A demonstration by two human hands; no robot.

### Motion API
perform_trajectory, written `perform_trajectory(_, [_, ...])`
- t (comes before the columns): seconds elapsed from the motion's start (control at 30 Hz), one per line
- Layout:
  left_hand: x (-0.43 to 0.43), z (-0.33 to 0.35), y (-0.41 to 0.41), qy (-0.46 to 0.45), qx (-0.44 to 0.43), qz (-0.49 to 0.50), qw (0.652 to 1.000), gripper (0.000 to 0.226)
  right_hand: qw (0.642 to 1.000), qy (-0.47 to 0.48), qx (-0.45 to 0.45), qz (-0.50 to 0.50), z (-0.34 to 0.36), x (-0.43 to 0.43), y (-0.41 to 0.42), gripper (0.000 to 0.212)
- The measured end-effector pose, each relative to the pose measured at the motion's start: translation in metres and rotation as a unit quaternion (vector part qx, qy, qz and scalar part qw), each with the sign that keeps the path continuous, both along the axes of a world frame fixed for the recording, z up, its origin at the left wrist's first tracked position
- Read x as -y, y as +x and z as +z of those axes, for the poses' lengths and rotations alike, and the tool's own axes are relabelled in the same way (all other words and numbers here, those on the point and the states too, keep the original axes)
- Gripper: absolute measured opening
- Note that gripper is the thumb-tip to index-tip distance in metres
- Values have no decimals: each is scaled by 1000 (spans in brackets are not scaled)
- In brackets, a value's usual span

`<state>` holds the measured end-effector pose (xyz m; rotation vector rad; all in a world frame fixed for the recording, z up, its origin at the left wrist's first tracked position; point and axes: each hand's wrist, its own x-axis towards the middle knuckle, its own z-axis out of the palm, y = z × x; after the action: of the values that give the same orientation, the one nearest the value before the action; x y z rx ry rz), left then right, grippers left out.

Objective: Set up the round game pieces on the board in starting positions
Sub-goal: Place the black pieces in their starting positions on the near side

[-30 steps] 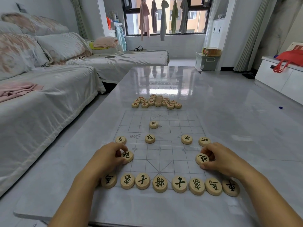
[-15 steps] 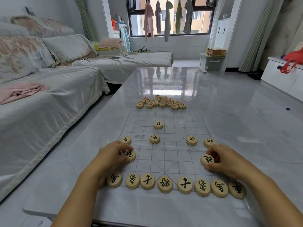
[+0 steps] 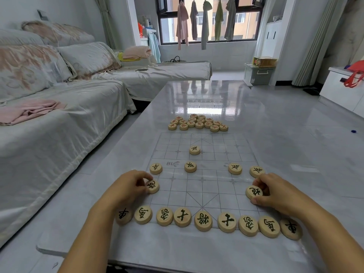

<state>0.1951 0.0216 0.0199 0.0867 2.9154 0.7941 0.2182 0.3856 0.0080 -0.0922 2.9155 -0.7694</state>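
A clear gridded board [image 3: 202,186] lies on the glossy grey table. Several round wooden pieces with black characters form the near row [image 3: 203,220]. More black pieces stand higher up, such as the central one [image 3: 190,166] and one farther out [image 3: 194,150]. My left hand [image 3: 126,187] pinches a black piece [image 3: 153,186] at the board's left side. My right hand [image 3: 277,192] pinches another black piece [image 3: 254,192] at the right side. A cluster of red-lettered pieces [image 3: 198,123] sits beyond the board's far edge.
A cloth-covered sofa [image 3: 59,115] runs along the left of the table [image 3: 285,154]. A white cabinet with a red bag [image 3: 354,75] stands at the far right. A green storage box [image 3: 258,73] stands by the window.
Both hands stay on their pieces with only slight shifts. The view has tilted and moved a little, so the board appears shifted right.
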Motion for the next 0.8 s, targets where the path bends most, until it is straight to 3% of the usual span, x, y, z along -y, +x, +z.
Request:
perform_trajectory(0.13, [-4, -2, 0, 10, 12, 47, 999, 30, 1000, -1, 1, -2, 1, 0, 1, 29])
perform_trajectory(0.3, [2, 2, 0, 8, -9, -2, 1000, 42, 1000, -3, 10, -3, 0, -1, 1, 34])
perform_trajectory(0.57, [-4, -5, -4, 12, -16, -11, 1000, 35, 1000, -4, 10, 8, 2, -2, 3, 29])
perform_trajectory(0.8, [0, -9, -5, 24, -9, -14, 1000, 39, 999, -28, 19, -2, 3, -3, 3, 39])
